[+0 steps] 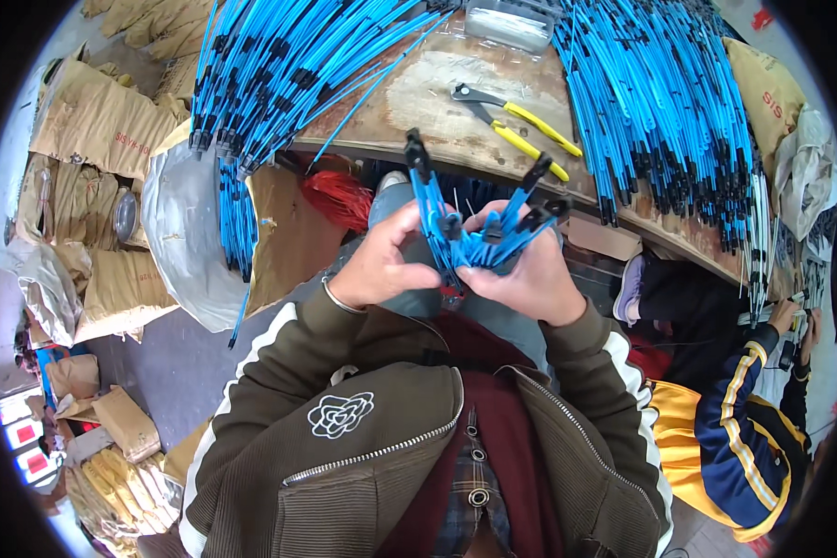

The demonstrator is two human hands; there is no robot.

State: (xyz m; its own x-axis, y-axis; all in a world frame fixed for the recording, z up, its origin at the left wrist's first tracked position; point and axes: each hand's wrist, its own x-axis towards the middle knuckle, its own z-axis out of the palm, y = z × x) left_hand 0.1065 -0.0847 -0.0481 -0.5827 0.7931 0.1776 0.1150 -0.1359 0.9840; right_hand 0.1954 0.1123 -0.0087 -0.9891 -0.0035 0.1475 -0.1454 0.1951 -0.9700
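Note:
In front of my lap I hold a small bundle of thin blue rods with black end pieces (479, 244), pointing up toward the view. My right hand (530, 284) is closed round the bundle from the right, its thumb pressed across the lower side. My left hand (381, 259) curls about the left side of the same bundle. Its thumb lies near the rods and its other fingertips are partly hidden behind them. Beyond my hands, yellow-handled cutting pliers (516, 126) lie on a worn wooden workbench (428, 88).
Large heaps of blue rods (274, 74) cover both sides of the bench. At left stands a lined carton (191, 232) with more rods, beside paper sacks (98, 121). A clear plastic box (510, 26) sits at the back. Another person (730, 437) works at right.

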